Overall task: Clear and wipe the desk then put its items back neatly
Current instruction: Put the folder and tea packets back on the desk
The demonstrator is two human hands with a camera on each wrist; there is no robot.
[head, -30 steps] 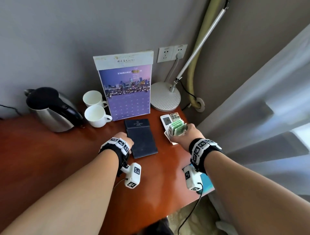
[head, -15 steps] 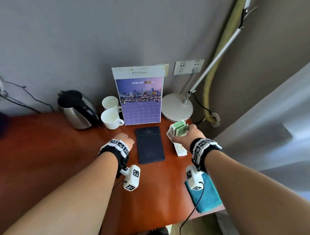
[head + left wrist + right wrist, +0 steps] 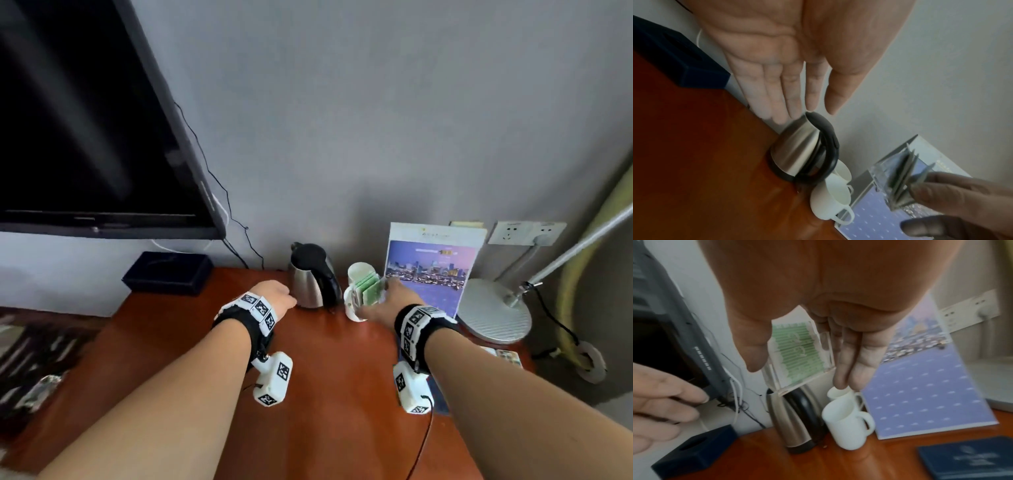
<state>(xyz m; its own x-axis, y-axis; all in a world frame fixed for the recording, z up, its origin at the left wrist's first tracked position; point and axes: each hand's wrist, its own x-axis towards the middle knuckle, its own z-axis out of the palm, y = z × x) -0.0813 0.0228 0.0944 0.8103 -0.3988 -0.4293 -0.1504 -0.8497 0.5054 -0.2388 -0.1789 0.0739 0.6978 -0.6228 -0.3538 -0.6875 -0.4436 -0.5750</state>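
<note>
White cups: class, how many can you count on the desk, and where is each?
2. The near cup stands right of the kettle; the far cup sits directly behind it, partly hidden. None seems concealed.

My head cam looks fwd and down over the desk [image 3: 325, 394] toward the wall. Both wrist cams sit right behind the palms, pointing along the fingers, v close. All 3 share the kettle [image 3: 310, 277] [image 3: 803, 146] [image 3: 795, 418] + mugs.

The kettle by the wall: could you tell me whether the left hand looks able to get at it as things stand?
Probably yes. The left hand is open and empty, its fingers close beside the kettle with nothing between them. The right hand, holding the clear tea-bag holder, is over the mugs on the kettle's other side.
</note>
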